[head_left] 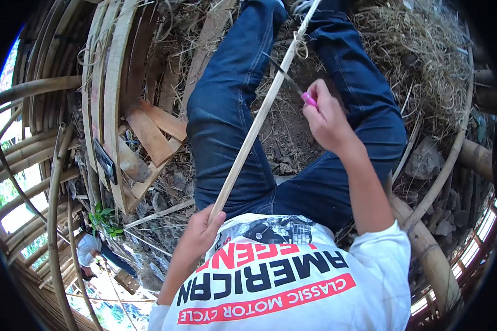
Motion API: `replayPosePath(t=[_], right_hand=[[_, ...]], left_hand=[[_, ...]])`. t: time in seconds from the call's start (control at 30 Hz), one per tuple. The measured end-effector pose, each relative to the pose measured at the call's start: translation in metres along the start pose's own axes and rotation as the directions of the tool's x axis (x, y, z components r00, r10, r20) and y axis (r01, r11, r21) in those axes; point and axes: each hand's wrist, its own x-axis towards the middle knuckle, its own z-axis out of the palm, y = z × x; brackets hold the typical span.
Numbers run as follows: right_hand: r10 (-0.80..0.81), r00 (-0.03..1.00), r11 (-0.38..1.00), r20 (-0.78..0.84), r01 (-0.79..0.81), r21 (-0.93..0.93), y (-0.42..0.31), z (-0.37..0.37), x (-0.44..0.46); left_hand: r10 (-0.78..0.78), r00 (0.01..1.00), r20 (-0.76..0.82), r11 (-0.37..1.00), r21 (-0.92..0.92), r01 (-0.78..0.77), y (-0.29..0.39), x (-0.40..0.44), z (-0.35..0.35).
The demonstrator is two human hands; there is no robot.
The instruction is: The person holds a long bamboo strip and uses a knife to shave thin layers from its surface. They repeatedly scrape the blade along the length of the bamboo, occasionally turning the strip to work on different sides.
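My left hand (201, 234) is closed around the near end of a long, pale bamboo strip (254, 132). The strip slants away between my legs, and a thin curl of shaving (300, 47) clings to its far part. In my right hand (328, 118), the fingers are wrapped round the pink handle of a knife (309, 99). Its dark, narrow blade reaches left to the strip and crosses it; whether the edge touches the wood I cannot tell.
Pale wooden planks (107, 99) stand at the left with a phone (105, 161) on them. Shavings (414, 66) cover the ground at the upper right. Bamboo poles (433, 259) lie at the right. Another person (88, 248) is at the lower left, beyond the bamboo slats.
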Motion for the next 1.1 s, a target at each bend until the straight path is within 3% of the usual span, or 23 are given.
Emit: replayPosePath(t=[0.03, 0.07, 0.1, 0.13, 0.17, 0.2, 0.23, 0.3, 0.4, 0.47, 0.53, 0.6, 0.67, 0.73, 0.8, 0.87, 0.9, 1.0, 1.03, 1.07, 1.1], right_hand=[[0.061, 0.997, 0.989, 0.046, -0.067, 0.129, -0.005, 0.001, -0.006], [0.116, 0.988, 0.958, 0.103, -0.138, 0.25, -0.009, 0.002, -0.01], [0.098, 0.983, 0.936, 0.158, -0.144, 0.32, -0.008, 0.005, -0.013], [0.081, 0.981, 0.94, 0.177, -0.134, 0.313, -0.011, 0.004, -0.015], [0.159, 0.954, 0.913, 0.255, -0.24, 0.331, -0.015, 0.003, -0.015], [0.232, 0.914, 0.875, 0.334, -0.345, 0.338, -0.019, 0.003, -0.014], [0.185, 0.935, 0.916, 0.302, -0.275, 0.292, -0.017, 0.005, -0.012], [0.192, 0.926, 0.893, 0.326, -0.303, 0.333, -0.013, 0.011, -0.013], [0.255, 0.884, 0.818, 0.392, -0.414, 0.4, -0.015, 0.019, -0.016], [0.16, 0.913, 0.762, 0.376, -0.357, 0.54, -0.015, 0.025, -0.017], [0.182, 0.928, 0.789, 0.324, -0.334, 0.516, -0.018, 0.028, -0.014], [0.201, 0.942, 0.812, 0.268, -0.313, 0.492, -0.024, 0.033, -0.013], [0.123, 0.992, 0.896, 0.035, -0.126, 0.426, -0.037, 0.042, -0.023], [-0.044, 0.993, 0.961, 0.106, 0.012, 0.278, -0.041, 0.054, -0.04], [-0.024, 0.994, 0.986, 0.102, 0.006, 0.168, -0.053, 0.051, -0.038], [0.049, 0.995, 0.943, -0.088, -0.017, 0.334, -0.037, 0.049, -0.022], [0.021, 0.997, 0.969, -0.074, -0.002, 0.246, -0.041, 0.055, -0.029], [-0.074, 0.988, 0.967, 0.138, 0.037, 0.253, -0.067, 0.072, -0.057], [-0.097, 0.995, 0.979, 0.031, 0.09, 0.185, -0.055, 0.07, -0.047], [0.031, 0.997, 0.957, -0.073, -0.008, 0.289, -0.053, 0.064, -0.035], [0.065, 0.996, 0.962, -0.06, -0.047, 0.267, -0.052, 0.061, -0.034]], left_hand=[[0.042, 0.998, -0.037, 0.993, 0.108, -0.038, 0.008, 0.0, 0.0], [0.044, 0.998, -0.052, 0.995, 0.09, -0.039, 0.007, -0.001, 0.0], [0.109, 0.992, -0.062, 0.984, 0.151, -0.098, 0.003, -0.002, -0.002], [0.17, 0.983, -0.069, 0.965, 0.213, -0.152, 0.0, -0.004, -0.004], [0.168, 0.982, -0.091, 0.969, 0.197, -0.148, -0.002, -0.007, -0.007], [0.118, 0.991, -0.07, 0.985, 0.134, -0.108, -0.003, -0.01, -0.01], [0.07, 0.997, -0.045, 0.995, 0.073, -0.066, -0.003, -0.013, -0.015], [-0.091, 0.995, 0.035, 0.995, -0.032, 0.092, -0.004, -0.021, -0.028], [-0.147, 0.985, 0.09, 0.986, -0.069, 0.154, -0.02, -0.031, -0.043], [-0.16, 0.983, 0.091, 0.983, -0.074, 0.167, -0.027, -0.039, -0.051], [0.039, 0.995, -0.089, 0.976, 0.219, -0.019, -0.024, -0.048, -0.055], [0.074, 0.99, -0.118, 0.976, 0.211, -0.048, -0.016, -0.053, -0.055], [0.164, 0.965, -0.205, 0.954, 0.28, -0.102, -0.009, -0.057, -0.05], [0.168, 0.965, -0.204, 0.951, 0.292, -0.103, -0.001, -0.057, -0.048], [0.171, 0.965, -0.197, 0.947, 0.303, -0.106, 0.001, -0.054, -0.046], [0.212, 0.953, -0.217, 0.932, 0.339, -0.13, -0.001, -0.054, -0.044], [0.208, 0.952, -0.223, 0.934, 0.335, -0.126, 0.001, -0.053, -0.043], [0.172, 0.962, -0.214, 0.937, 0.335, -0.093, 0.01, -0.052, -0.042], [0.163, 0.963, -0.215, 0.94, 0.331, -0.085, 0.013, -0.052, -0.042], [0.149, 0.965, -0.214, 0.944, 0.323, -0.074, 0.013, -0.053, -0.041], [0.142, 0.967, -0.214, 0.946, 0.317, -0.068, 0.012, -0.052, -0.039]])
